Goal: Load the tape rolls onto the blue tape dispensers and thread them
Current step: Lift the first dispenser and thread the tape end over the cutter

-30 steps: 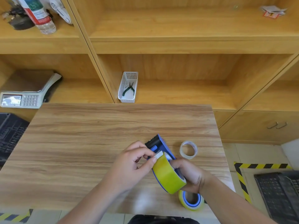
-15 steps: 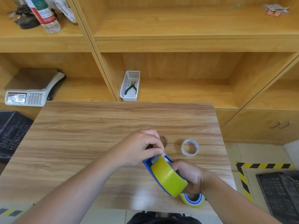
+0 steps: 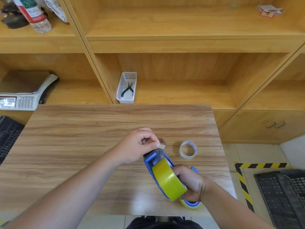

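Observation:
My right hand (image 3: 191, 184) grips the handle of a blue tape dispenser (image 3: 151, 160) held above the table's near right part. A yellow tape roll (image 3: 168, 179) sits on its spool. My left hand (image 3: 138, 146) pinches the free end of the tape (image 3: 162, 146) just beyond the dispenser's front roller, with a clear strip stretched from the roll. A second blue dispenser with a yellow roll (image 3: 191, 204) lies on the table under my right hand, mostly hidden. A clear tape roll (image 3: 188, 149) lies flat to the right, and another small roll (image 3: 162, 140) peeks out behind my left fingers.
The wooden table (image 3: 82, 146) stands against a shelf unit. A white basket with pliers (image 3: 127, 88) sits on the shelf behind, a scale (image 3: 21, 91) at left, a bottle (image 3: 34, 14) above. Black crates (image 3: 283, 195) stand on the floor on both sides.
My left hand has pulled the tape end forward from the roll, past the dispenser's front, and further away from me. The dispenser has tilted slightly in my right hand.

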Demonstrator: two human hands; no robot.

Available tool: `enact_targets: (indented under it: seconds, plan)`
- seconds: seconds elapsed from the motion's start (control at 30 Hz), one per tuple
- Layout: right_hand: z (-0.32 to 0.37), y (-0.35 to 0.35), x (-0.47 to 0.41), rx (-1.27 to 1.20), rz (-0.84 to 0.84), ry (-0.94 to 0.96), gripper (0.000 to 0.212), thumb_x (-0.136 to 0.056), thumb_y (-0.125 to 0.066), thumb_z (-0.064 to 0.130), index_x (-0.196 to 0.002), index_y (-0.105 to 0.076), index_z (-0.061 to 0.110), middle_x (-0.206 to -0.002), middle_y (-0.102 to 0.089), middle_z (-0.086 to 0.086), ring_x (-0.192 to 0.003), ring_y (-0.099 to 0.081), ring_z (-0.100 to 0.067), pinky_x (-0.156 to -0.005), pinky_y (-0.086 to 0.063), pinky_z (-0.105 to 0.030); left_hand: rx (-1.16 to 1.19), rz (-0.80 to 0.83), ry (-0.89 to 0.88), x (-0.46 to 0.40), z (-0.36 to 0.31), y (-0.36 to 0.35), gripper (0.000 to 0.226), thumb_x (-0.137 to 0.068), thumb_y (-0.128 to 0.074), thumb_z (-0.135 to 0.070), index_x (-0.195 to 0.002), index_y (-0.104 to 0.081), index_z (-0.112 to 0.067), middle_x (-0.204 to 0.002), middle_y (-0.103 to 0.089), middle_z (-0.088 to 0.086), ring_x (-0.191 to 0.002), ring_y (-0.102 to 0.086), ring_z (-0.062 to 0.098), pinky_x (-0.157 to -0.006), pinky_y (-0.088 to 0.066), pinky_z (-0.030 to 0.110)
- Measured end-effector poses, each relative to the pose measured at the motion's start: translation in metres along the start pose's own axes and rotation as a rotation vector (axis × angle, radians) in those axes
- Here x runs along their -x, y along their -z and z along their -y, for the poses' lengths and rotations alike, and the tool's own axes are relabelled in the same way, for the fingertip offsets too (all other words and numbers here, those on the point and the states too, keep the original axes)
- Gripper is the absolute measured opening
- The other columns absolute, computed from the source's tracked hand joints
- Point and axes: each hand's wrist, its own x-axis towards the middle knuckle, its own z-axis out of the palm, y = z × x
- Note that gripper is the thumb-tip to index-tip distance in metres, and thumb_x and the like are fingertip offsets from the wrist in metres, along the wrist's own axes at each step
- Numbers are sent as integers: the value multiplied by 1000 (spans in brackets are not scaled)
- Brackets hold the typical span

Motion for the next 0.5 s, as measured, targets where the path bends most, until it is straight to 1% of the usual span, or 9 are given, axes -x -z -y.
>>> enact_targets:
  seconds: [0.07, 0.13, 0.2, 0.27, 0.33, 0.4, 0.43, 0.5]
  plan:
    - [-2, 0, -1, -22, -31, 27, 16, -60, -63, 13, -75, -68, 8, -66, -52, -9, -56, -52, -23, -57, -42, -31, 34, -41, 32, 0, 6, -1, 14, -90, -77, -15, -78, -74, -22, -79, -58, -11, -66, -48, 2, -67, -40, 19]
    - [-3, -2, -1, -37, -46, 64, 20, -64, -61, 11, -81, -71, 7, -67, -57, -9, -57, -55, -24, -58, -42, -31, 63, -66, 91, -1, 13, -1, 17, -91, -76, -16, -75, -72, -23, -70, -54, -17, -65, -47, 3, -67, -41, 23]
    - [-4, -4, -2, -61, -58, 108, 21, -75, -55, 7, -86, -72, 6, -66, -61, -9, -55, -58, -23, -56, -44, -29, 64, -84, 154, -1, 18, -1, 16, -91, -75, -22, -76, -70, -23, -63, -49, -18, -63, -44, 6, -67, -39, 30]
    - [-6, -2, -3, -79, -59, 127, 23, -84, -48, 0, -88, -71, 3, -63, -62, -8, -52, -59, -21, -52, -46, -26, 62, -100, 196, 1, 21, 2, 16, -92, -74, -24, -76, -70, -24, -61, -47, -17, -63, -42, 8, -67, -38, 33]
    - [-7, -1, -4, -78, -56, 146, 22, -82, -49, 1, -89, -70, 0, -64, -63, -8, -53, -60, -22, -52, -47, -26, 75, -121, 221, 3, 19, 5, 19, -92, -74, -24, -74, -69, -23, -63, -48, -15, -62, -43, 9, -66, -37, 32]
    - [-10, 3, -6, -36, -41, 182, 28, -74, -53, 2, -94, -72, -1, -70, -66, -10, -59, -63, -24, -58, -48, -29, 102, -172, 249, 5, 18, 11, 19, -93, -73, -22, -75, -69, -21, -66, -51, -11, -63, -45, 9, -66, -38, 32]
    - [-11, 4, -6, -6, -26, 191, 33, -71, -54, 2, -96, -74, -1, -73, -68, -11, -63, -64, -25, -61, -49, -30, 121, -206, 267, 6, 19, 16, 18, -94, -73, -21, -76, -70, -20, -68, -54, -8, -64, -47, 9, -67, -38, 32]
    - [-14, 6, -3, 35, -9, 204, 35, -68, -54, 1, -94, -77, 1, -77, -72, -11, -68, -68, -26, -64, -52, -30, 153, -252, 298, 6, 23, 25, 16, -93, -73, -21, -78, -72, -18, -75, -61, -3, -71, -52, 13, -72, -41, 33]
